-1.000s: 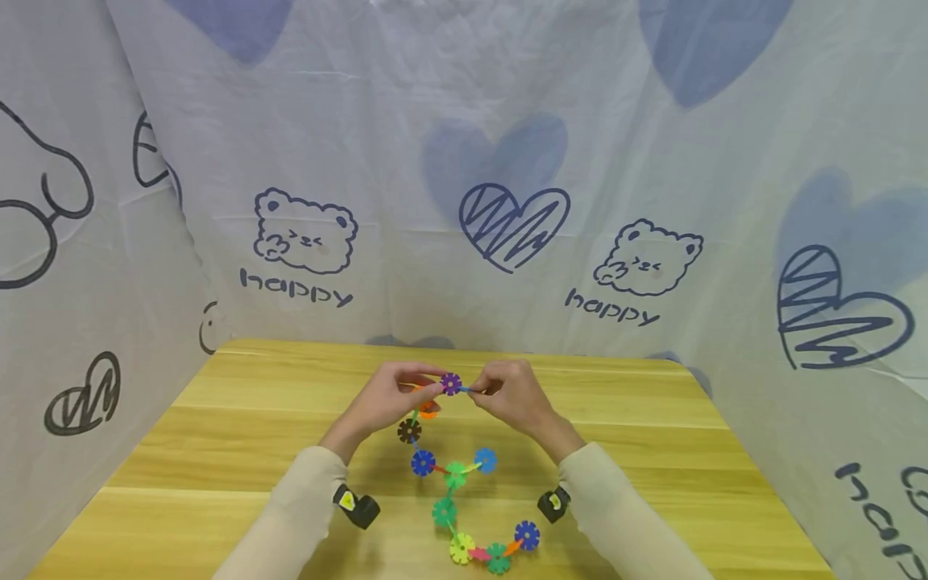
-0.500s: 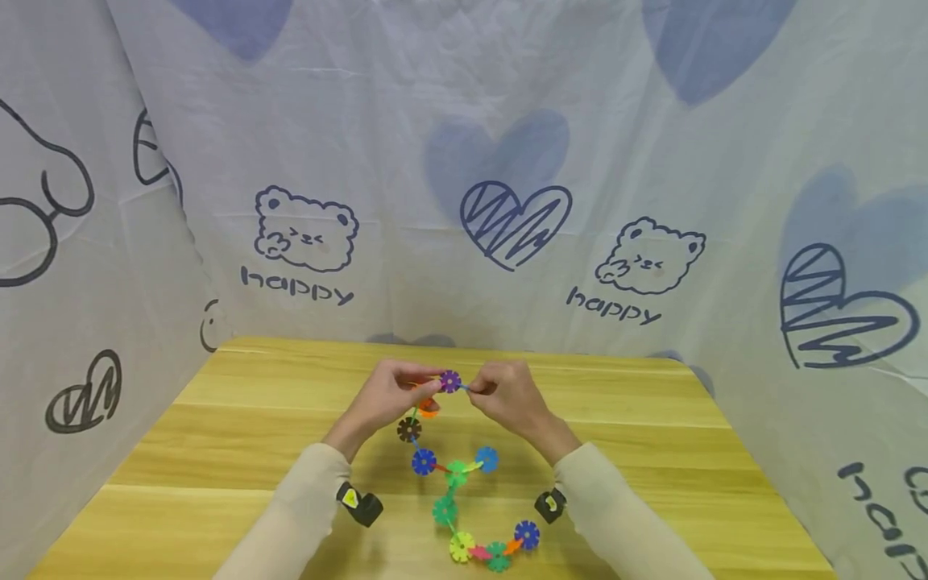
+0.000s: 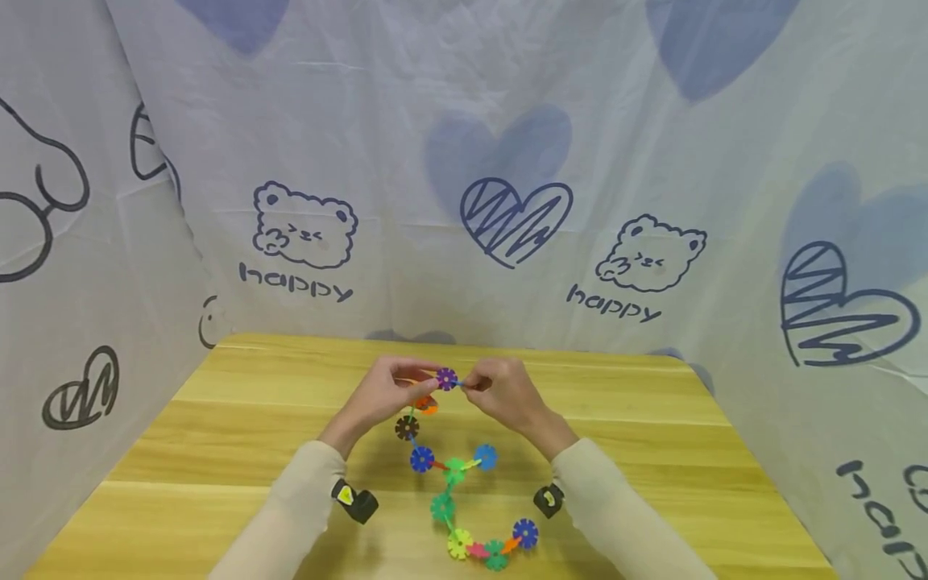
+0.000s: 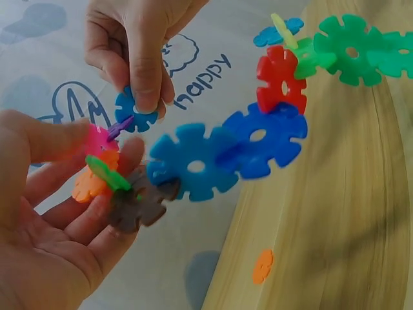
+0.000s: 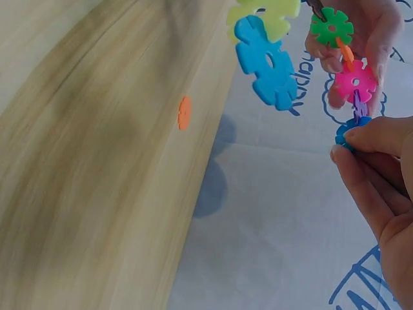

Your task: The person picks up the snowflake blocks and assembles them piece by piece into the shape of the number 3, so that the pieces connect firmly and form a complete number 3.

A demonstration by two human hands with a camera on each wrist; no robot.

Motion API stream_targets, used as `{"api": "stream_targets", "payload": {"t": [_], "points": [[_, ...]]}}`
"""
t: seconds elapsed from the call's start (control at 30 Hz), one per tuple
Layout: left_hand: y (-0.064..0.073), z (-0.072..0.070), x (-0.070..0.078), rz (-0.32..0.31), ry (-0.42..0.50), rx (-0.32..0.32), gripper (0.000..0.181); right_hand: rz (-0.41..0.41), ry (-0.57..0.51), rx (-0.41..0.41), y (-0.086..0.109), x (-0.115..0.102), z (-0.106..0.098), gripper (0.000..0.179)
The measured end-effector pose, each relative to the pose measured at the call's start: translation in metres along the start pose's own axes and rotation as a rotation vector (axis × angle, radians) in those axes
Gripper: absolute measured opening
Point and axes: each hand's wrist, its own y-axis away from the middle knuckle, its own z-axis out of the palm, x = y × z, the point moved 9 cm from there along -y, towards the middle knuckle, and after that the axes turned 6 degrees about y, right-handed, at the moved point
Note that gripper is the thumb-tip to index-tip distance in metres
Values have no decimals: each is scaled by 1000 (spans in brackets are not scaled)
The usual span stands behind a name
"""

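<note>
Both hands work at one end of a chain of slotted plastic snowflake discs. My left hand (image 3: 380, 395) pinches the pink snowflake disc (image 4: 101, 139), its other fingers behind the orange disc (image 4: 87, 187) and close to the dark brown disc (image 4: 139, 206). A purple snowflake disc (image 3: 446, 379) stands edge-on to the pink one in the wrist views. From the right, my right hand (image 3: 507, 395) pinches a blue snowflake disc (image 5: 348, 134) between thumb and forefinger, right at the purple disc's edge. Part of the blue disc is hidden by the fingertips.
The rest of the chain curves toward the front, through a light green disc (image 3: 454, 470) and a yellow disc (image 3: 459, 544), to a dark blue disc (image 3: 525, 533). A loose orange disc (image 5: 184, 113) lies near the wooden table's (image 3: 616, 419) far edge. Printed cloth (image 3: 406, 266) surrounds the table.
The hands and chain appear slightly higher and a touch further left in the head view, where the background has also shifted up. Both hands keep their holds.
</note>
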Motion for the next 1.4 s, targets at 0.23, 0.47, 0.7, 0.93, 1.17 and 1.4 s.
{"api": "stream_targets", "payload": {"t": [0.23, 0.47, 0.7, 0.93, 1.17, 1.4], "points": [[-1, -5, -5, -17, -44, -13, 39, 27, -61, -26, -4, 5, 8, 12], [1, -7, -5, 11, -96, -46, 39, 45, -114, -114, -3, 12, 19, 8], [4, -10, -11, 13, -136, -53, 35, 236, -147, -330, 7, 40, 34, 16], [10, -15, -19, -10, -131, -58, 36, 325, -88, -422, 15, 64, 49, 14], [12, -17, -25, -13, -129, -71, 36, 372, -35, -506, 17, 72, 68, 14], [19, -23, -28, -14, -114, -91, 37, 370, -33, -556, 11, 71, 82, 17]]}}
